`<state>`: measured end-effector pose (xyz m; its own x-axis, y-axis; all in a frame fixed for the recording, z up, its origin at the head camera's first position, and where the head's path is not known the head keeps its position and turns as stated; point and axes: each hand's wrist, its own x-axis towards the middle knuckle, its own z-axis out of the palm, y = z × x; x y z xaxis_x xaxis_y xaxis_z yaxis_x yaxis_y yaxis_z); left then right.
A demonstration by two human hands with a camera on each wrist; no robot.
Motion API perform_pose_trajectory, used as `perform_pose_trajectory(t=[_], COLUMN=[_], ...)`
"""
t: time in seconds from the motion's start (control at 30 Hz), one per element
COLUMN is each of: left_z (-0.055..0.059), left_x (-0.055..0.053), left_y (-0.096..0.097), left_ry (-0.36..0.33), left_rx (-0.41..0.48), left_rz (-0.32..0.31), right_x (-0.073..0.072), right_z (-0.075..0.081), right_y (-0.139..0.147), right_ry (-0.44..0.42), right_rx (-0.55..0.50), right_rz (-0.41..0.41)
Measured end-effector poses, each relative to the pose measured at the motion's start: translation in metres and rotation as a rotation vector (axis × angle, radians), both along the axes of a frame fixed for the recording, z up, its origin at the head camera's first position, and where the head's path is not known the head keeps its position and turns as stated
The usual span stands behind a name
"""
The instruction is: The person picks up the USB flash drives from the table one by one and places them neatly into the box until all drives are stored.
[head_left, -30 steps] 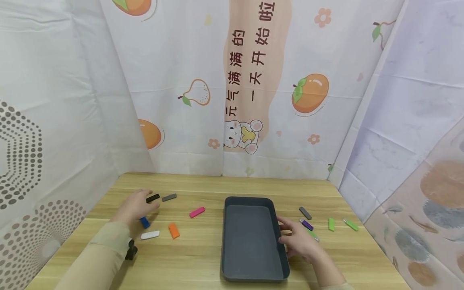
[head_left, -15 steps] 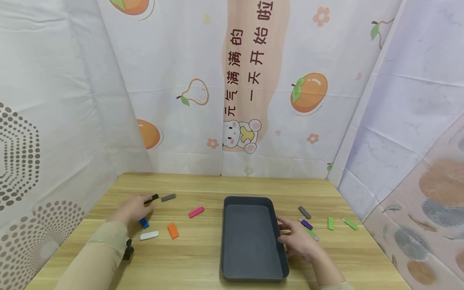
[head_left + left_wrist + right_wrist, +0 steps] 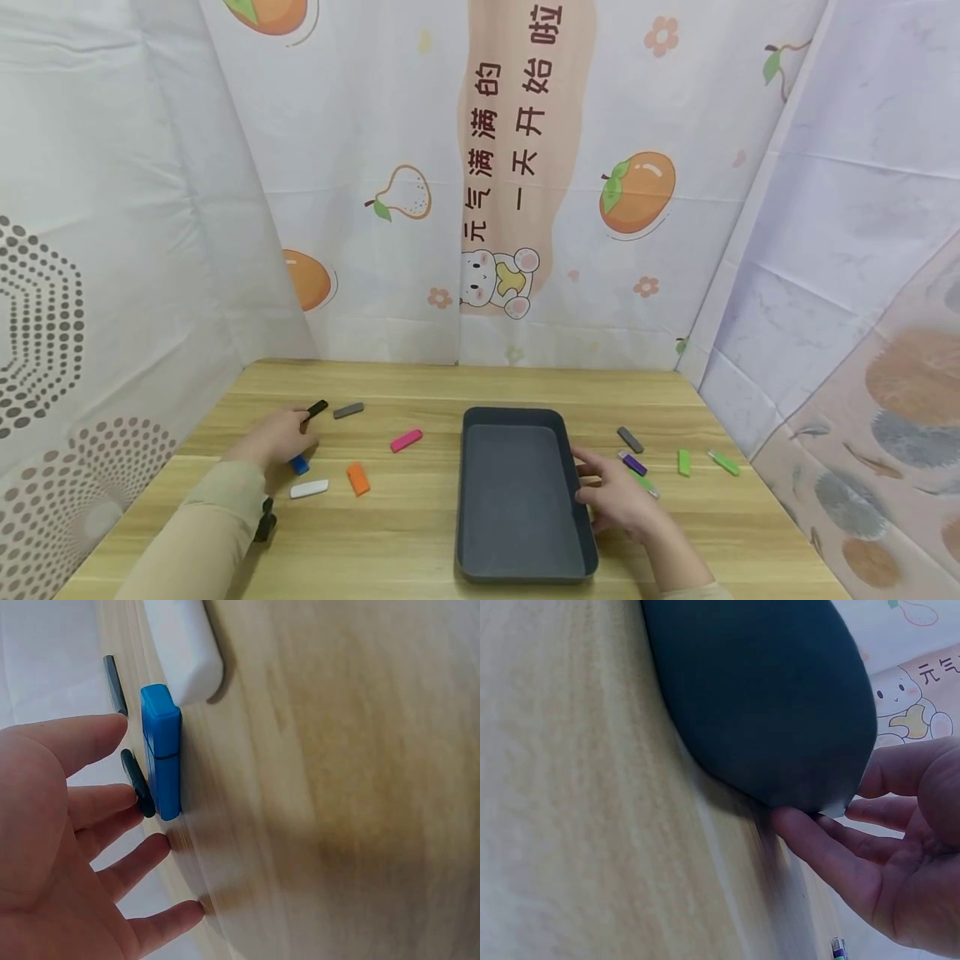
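Note:
My left hand (image 3: pixel 277 435) is low at the left of the table, fingers spread and slightly bent. Just below it lies a blue USB stick (image 3: pixel 299 464), partly covered by the hand. A black USB stick (image 3: pixel 317 408) lies at its fingertips; whether they touch it I cannot tell. In the left wrist view the blue stick (image 3: pixel 161 754) stands clear of the thumb, and nothing is gripped. My right hand (image 3: pixel 618 496) rests its fingers and thumb against the outer right wall of a dark grey tray (image 3: pixel 525 492). The right wrist view shows thumb and fingertips on that wall (image 3: pixel 765 697).
White (image 3: pixel 310 488), orange (image 3: pixel 358 478), pink (image 3: pixel 407 441) and grey (image 3: pixel 348 410) sticks lie left of the tray. Right of it are a grey stick (image 3: pixel 630 439), a purple one (image 3: pixel 634 463) and several green ones (image 3: pixel 683 462). Curtains enclose the table's back and sides.
My left hand has drawn back slightly from the black stick, to the left and nearer. The right hand and tray have stayed put.

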<state>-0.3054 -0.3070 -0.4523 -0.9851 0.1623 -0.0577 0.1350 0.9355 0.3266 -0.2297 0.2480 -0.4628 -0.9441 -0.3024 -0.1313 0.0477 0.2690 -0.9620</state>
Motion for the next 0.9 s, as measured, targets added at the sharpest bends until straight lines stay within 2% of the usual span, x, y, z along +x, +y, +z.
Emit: perform_pose_trajectory(t=[0.33, 0.67, 0.9], left_z=[0.0039, 0.0043, 0.0033], left_x=[0.0027, 0.0088, 0.0046], left_y=[0.0038, 0.0057, 0.0023], left_ry=[-0.002, -0.059, -0.033], left_rx=[0.033, 0.161, 0.120], left_rz=[0.026, 0.031, 0.024], right_x=[0.0003, 0.0014, 0.0008], right_z=[-0.0006, 0.0009, 0.0006], right_y=[-0.0007, -0.0004, -0.0004], right_ry=[-0.008, 0.001, -0.009], right_rx=[0.024, 0.025, 0.020], right_rz=[-0.014, -0.012, -0.012])
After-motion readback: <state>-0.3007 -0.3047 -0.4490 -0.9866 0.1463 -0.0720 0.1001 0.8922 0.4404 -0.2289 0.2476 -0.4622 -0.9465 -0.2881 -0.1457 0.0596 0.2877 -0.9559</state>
